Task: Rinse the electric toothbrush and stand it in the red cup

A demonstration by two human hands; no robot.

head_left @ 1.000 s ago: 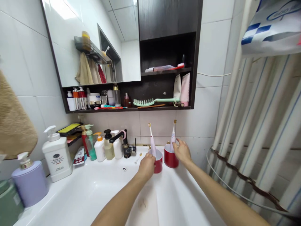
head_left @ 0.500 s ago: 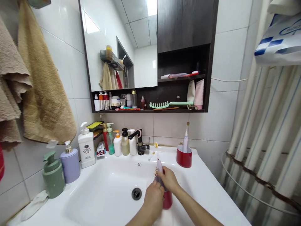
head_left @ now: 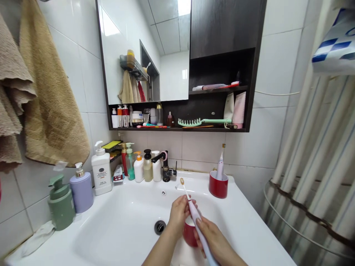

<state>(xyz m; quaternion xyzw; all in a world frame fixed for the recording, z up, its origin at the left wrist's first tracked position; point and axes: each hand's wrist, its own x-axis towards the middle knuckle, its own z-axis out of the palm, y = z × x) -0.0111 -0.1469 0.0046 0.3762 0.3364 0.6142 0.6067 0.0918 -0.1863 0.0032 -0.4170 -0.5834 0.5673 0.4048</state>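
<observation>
A pale pink electric toothbrush (head_left: 195, 216) slants over the sink's near right side, its small brush head tipped up and to the left. My right hand (head_left: 212, 232) wraps its fingers around the handle. At the upper end of the handle, just below the thin neck, my left hand (head_left: 179, 214) is closed with its fingertips on the brush; some fingers lie behind it. Beneath both hands stands a red cup (head_left: 189, 236) with a white inside, partly covered by the handle and my right hand.
A second red cup (head_left: 218, 187) holding another electric toothbrush (head_left: 220, 168) stands on the sink's back right corner. Behind the white sink (head_left: 119, 218) are a black faucet (head_left: 165, 170) and several pump bottles (head_left: 138, 168). A mirror cabinet (head_left: 222, 29) hangs above; pipes (head_left: 302, 166) run at right.
The toothbrush has gone from upright in the red cup to slanted, with its handle out of the cup. My right hand has moved down the handle, my left hand up towards the neck.
</observation>
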